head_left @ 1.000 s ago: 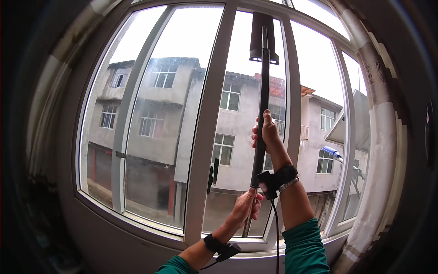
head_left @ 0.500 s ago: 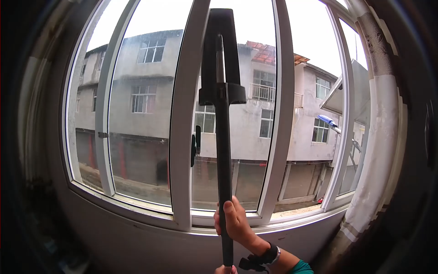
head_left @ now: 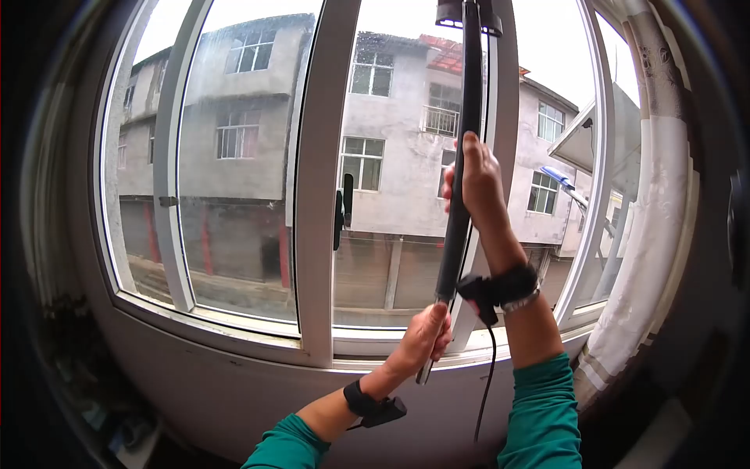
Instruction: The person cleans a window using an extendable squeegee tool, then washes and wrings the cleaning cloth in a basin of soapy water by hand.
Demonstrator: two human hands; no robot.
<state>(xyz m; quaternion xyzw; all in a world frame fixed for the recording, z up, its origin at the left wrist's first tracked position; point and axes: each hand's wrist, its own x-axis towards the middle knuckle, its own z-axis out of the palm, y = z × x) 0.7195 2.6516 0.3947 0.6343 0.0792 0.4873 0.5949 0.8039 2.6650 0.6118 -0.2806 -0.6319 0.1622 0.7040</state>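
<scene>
A long-handled window squeegee (head_left: 453, 250) with a black grip slants up in front of the glass. Only the lower part of its dark head (head_left: 450, 12) shows at the top edge; the remainder is out of frame. My right hand (head_left: 481, 181) is wrapped around the upper part of the handle. Lower down, my left hand (head_left: 423, 338) grips the metal end of the pole, whose tip sticks out below the fingers. Behind the tool is the window pane (head_left: 391, 234), specked with drops near its top.
White window frames (head_left: 319, 234) divide the panes, and a black latch (head_left: 344, 211) sits on one upright. A pale curtain (head_left: 656, 203) hangs at the right. Below runs the sill (head_left: 234, 338). A cable (head_left: 488, 391) dangles from my right wrist. Grey buildings stand outside.
The squeegee has moved up and to the right, its head now mostly out of view. My right hand has risen with it, and my left hand has come fully into view.
</scene>
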